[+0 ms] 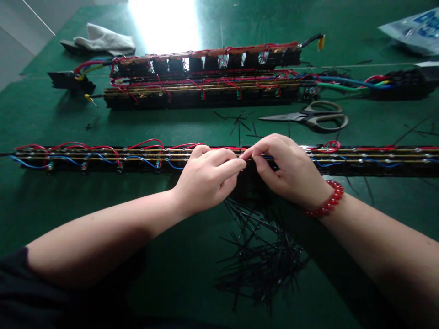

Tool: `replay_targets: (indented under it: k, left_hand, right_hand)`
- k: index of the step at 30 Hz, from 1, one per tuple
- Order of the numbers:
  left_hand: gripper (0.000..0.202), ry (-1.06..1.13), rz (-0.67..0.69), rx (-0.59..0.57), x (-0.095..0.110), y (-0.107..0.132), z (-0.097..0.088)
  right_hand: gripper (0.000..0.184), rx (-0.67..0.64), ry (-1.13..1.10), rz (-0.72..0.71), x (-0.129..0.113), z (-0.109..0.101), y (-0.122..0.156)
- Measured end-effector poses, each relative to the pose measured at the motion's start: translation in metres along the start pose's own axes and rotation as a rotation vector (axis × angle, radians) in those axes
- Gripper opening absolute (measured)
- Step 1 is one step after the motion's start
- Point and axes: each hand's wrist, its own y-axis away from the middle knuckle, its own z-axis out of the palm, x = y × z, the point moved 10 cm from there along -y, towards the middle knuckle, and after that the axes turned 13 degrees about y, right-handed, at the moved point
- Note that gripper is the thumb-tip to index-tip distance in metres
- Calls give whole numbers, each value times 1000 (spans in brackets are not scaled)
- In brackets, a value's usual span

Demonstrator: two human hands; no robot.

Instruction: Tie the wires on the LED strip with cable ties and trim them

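Observation:
A long black strip with brass rods and red and blue wires [85, 157] lies across the green table in front of me. My left hand [212, 176] is closed over the middle of this strip, fingers bent onto its rods and wires. Close on its right, my right hand [288, 167] is closed in a pinch, its fingertips almost meeting the left ones. What the right fingertips hold is hidden. A thin black cable tie [239, 132] shows just beyond the fingertips. Nearer to me, below the hands, lies a loose pile of black cable ties [264, 256].
Scissors [308, 118] lie beyond the strip, beside scattered black tie scraps [238, 121]. Farther back are two similar wired assemblies [206, 89] with thick coloured cables. A pale glove [106, 40] lies far left and a plastic bag [413, 32] far right.

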Motion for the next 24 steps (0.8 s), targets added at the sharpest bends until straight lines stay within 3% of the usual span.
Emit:
replay_targets:
  k: [6,18,24]
  left_hand:
    - [19,-19,-102,136,-10,-4,-9]
    - [13,20,-220,114,-19,-7,-3]
    - [10,1,-197,125,-18,-7,-4]
  right_hand:
    - [9,23,23,-25,1,1,1]
    - [6,48,95,-92,-3,1,3]
    - [5,74,94,-107,-4,0,3]
